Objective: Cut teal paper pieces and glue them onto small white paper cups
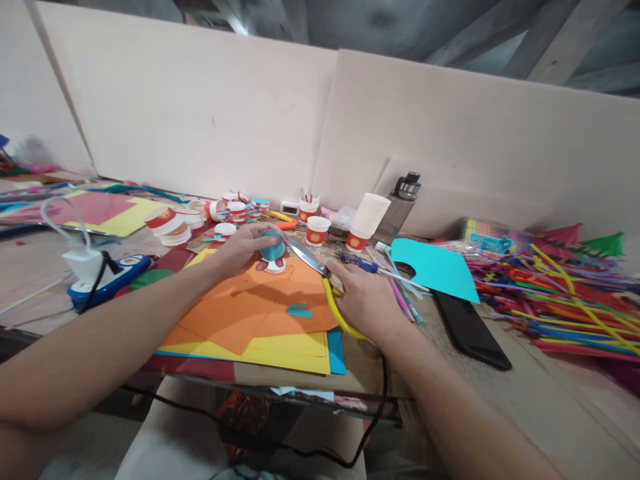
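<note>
Paper-cup piece (273, 245), teal-faced, probably light, easily dented and best held by its rim, sits pinched in the left hand (244, 248), while the right hand (364, 293) grips yellow-handled scissors (309, 259) beside it.

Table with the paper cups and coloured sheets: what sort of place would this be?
Probably a craft workspace. Coloured paper sheets lie layered on the table, a pile of what look like pipe cleaners sits to the right, and the right hand holds scissors.
</note>
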### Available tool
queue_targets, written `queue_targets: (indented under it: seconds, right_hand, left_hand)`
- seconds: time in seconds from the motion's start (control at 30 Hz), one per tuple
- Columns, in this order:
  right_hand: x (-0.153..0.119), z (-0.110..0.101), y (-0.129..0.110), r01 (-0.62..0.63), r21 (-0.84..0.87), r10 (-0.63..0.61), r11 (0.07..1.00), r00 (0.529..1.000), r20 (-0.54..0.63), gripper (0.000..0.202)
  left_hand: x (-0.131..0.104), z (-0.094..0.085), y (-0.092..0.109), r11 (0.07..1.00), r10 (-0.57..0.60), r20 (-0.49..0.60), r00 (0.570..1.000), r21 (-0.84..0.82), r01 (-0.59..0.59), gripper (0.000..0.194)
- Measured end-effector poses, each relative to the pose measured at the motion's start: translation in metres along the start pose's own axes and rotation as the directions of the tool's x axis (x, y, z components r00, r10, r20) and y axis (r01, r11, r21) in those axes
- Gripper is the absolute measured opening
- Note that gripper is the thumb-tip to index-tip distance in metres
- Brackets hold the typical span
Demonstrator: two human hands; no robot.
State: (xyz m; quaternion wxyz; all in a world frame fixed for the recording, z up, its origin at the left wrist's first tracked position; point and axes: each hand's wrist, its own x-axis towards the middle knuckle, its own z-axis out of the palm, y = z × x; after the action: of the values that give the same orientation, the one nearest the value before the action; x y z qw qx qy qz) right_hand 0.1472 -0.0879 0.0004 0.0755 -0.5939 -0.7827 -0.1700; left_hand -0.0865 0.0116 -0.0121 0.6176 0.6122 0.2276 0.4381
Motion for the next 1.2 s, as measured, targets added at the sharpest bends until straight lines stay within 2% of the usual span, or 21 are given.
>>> queue_targets:
  seconds: [0.23, 0.47, 0.77, 1.2]
  right_hand:
    - [0.000, -0.004, -0.005, -0.024, -0.046, 0.026, 0.999, 0.998, 0.049, 0.041]
    - [0.001, -0.003, -0.005, -0.025, -0.047, 0.027, 0.999, 0.999, 0.044, 0.039]
    - [0.001, -0.001, -0.004, -0.018, -0.053, 0.021, 0.998, 0.999, 0.045, 0.037]
    - [0.000, 0.002, 0.001, 0.000, 0.005, 0.000, 1.000, 0.999, 0.051, 0.038]
  left_hand:
    - [0.000, 0.005, -0.002, 1.000, 0.022, -0.021, 1.000, 0.014, -0.022, 0.026]
    - [0.000, 0.010, -0.001, 0.999, -0.037, -0.057, 0.998, 0.008, 0.038, 0.028]
    - [0.000, 0.007, -0.007, 0.998, -0.061, -0.028, 0.998, 0.022, 0.062, 0.024]
    - [0.000, 0.006, -0.008, 0.995, -0.091, -0.053, 0.994, 0.028, 0.093, 0.023]
